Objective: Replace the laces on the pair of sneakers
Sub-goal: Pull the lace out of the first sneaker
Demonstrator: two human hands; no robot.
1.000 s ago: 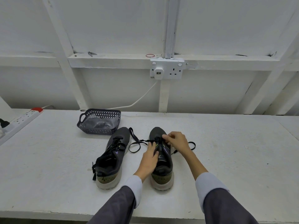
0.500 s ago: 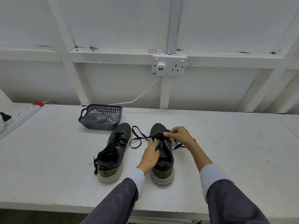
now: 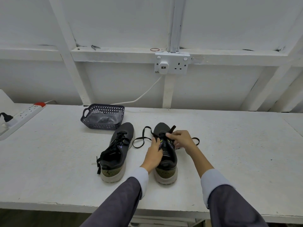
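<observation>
Black lace [image 3: 142,139] sits pinched in the right hand [image 3: 180,140] at twelve o'clock on the sneaker [image 3: 168,161]; the left hand [image 3: 154,155] grips its side, fingers curled; better pull straight and gently.

Your view under even, diffuse white light; where it comes from you cannot tell. The white wall [image 3: 114,22] and table [image 3: 237,145] read bright and evenly exposed. Shadows are faint and short: a soft rim beneath the sneakers [image 3: 122,154] and the basket [image 3: 101,126], deeper darkness only below the table's near edge. The black lace [image 3: 139,141] stands crisp on the white top but merges into the dark uppers. Straight lines bow slightly toward the sides. Fine detail is mildly soft throughout.
</observation>
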